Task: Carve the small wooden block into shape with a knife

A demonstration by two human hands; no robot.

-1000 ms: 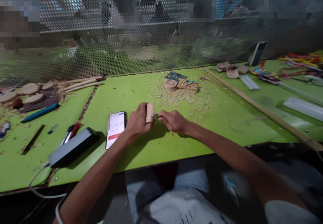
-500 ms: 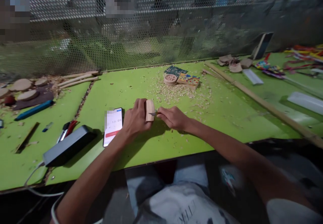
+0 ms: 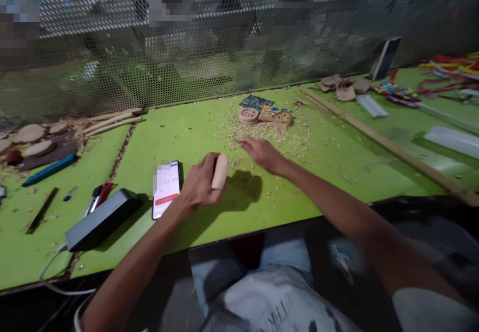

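My left hand (image 3: pixel 202 180) is closed around a pale piece of wood (image 3: pixel 220 171) with rounded edges, held up off the green table with its edge turned toward the right. Further forward and to the right, my right hand (image 3: pixel 264 153) is closed on a small carving knife (image 3: pixel 237 141). The knife's short blade points left and is blurred; most of its handle is hidden in the fingers. Knife and wood are apart. Just beyond the right hand lie wood shavings (image 3: pixel 258 131), a carved round wooden piece (image 3: pixel 249 115) and a colourful painted block (image 3: pixel 276 115).
A phone (image 3: pixel 167 190) lies left of my left hand, beside a black power bank (image 3: pixel 103 220) with a white cable. Wooden discs (image 3: pixel 39 147) and sticks (image 3: pixel 112 122) are at far left. A long bamboo pole (image 3: pixel 389 142) crosses the right side. Perforated mesh (image 3: pixel 209 58) stands behind.
My right hand has moved forward, taking the knife off the wood. My left hand has come slightly nearer and tilted the wood so that its edge shows.
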